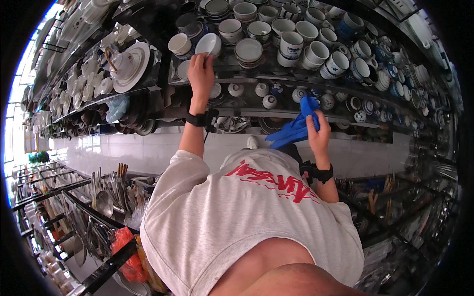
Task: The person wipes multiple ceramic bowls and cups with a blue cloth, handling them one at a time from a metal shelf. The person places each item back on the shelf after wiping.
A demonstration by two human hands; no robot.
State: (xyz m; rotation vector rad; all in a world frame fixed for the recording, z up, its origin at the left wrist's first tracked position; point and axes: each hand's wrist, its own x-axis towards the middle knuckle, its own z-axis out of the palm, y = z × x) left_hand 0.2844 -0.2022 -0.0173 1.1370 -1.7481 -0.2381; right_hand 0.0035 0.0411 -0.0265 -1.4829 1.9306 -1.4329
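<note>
My left hand [201, 76] reaches over the front edge of the upper shelf, its fingers closed on the near rim of a white ceramic bowl [208, 43] that tilts towards me. Just left of that bowl is a cream cup [179, 43], and a pale dish [183, 69] lies partly behind my hand. A bunched blue cloth [294, 127] hangs from my right hand [317, 129], pinched between thumb and fingers in front of the lower shelf. To the right of the held bowl stands a stack of small bowls [249, 51].
Stacked cups [290, 44] crowd the upper shelf, and small upturned cups [269, 101] sit on the shelf below. At left a teapot [120, 64] rests on oval platters [142, 63]. Behind me are racks with metal utensils [104, 202] and an orange plastic bag [127, 255].
</note>
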